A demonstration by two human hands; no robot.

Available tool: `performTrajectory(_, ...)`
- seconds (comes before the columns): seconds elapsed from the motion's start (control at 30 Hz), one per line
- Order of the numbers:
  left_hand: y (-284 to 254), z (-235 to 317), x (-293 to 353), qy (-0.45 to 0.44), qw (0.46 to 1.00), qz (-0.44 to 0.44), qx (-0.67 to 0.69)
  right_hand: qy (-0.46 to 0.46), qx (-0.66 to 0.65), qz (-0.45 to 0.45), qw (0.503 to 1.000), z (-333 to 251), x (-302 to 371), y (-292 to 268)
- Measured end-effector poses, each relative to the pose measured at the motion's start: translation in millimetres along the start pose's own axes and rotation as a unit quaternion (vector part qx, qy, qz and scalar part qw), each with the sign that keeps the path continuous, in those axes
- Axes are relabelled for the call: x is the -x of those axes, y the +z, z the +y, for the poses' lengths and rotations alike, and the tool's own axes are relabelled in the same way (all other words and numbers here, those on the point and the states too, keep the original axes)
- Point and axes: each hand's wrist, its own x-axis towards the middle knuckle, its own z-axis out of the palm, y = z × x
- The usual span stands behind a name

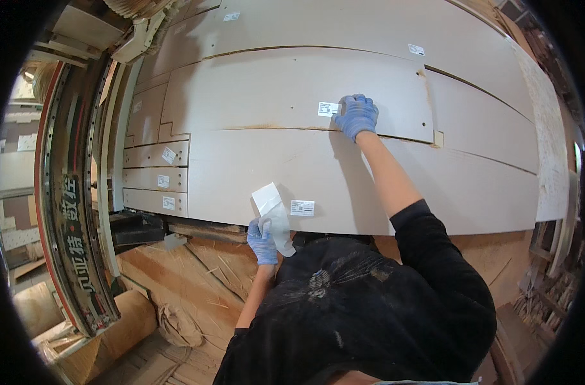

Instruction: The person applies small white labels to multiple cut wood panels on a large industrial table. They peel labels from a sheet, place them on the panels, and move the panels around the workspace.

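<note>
My left hand (262, 240), in a blue-and-white glove, is closed round a strip of white labels (278, 221) by the near edge of the cut panels. The strip's upper end bends over the board, and its lower end hangs toward my black clothing. My right hand (357, 117), gloved in blue, lies with its fingers extended on a long pale grey panel (254, 90). Beside its thumb is a white printed label (328, 109) stuck to that panel. Another label (302, 208) sits on the nearer panel (382, 186), just right of the strip.
Small drilled strips (154, 155) with labels lie at the left end of the sheet. A machine gantry rail (71, 192) stands to the left, with a brush-skirted head (141, 32) at the upper left. Sawdust and wood scraps cover the floor (209, 276) below.
</note>
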Motion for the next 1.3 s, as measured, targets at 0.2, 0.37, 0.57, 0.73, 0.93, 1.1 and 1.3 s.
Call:
performTrajectory(0.2, -39, -14, -10, -0.016, 0.998, -0.039, 0.042, 0.058, 0.03, -0.036, 0.997, -15, -5, 1)
performTrajectory(0.37, -62, -18, -11, 0.006, 0.996, -0.075, 0.057, 0.068, 0.005, -0.014, 0.998, -16, -8, 12)
performTrajectory(0.57, -71, -13, -17, 0.003, 0.993, -0.081, 0.081, 0.1, -0.13, 0.018, 0.986, -20, -10, 32)
performTrajectory(0.73, -59, -10, -29, 0.017, 0.996, -0.077, 0.042, 0.137, -0.199, 0.101, 0.965, -22, -4, 36)
performTrajectory(0.93, -25, -7, -38, 0.022, 0.997, -0.067, 0.039, 0.106, -0.341, 0.155, 0.921, 19, -11, 25)
performTrajectory(1.1, -8, -5, -40, 0.038, 0.997, -0.07, 0.01, 0.076, -0.361, 0.346, 0.863, 182, -47, -16)
performTrajectory(1.3, -4, -1, -45, -0.008, 0.998, -0.058, 0.006, 0.302, -0.151, 0.245, 0.909, 354, -43, -58)
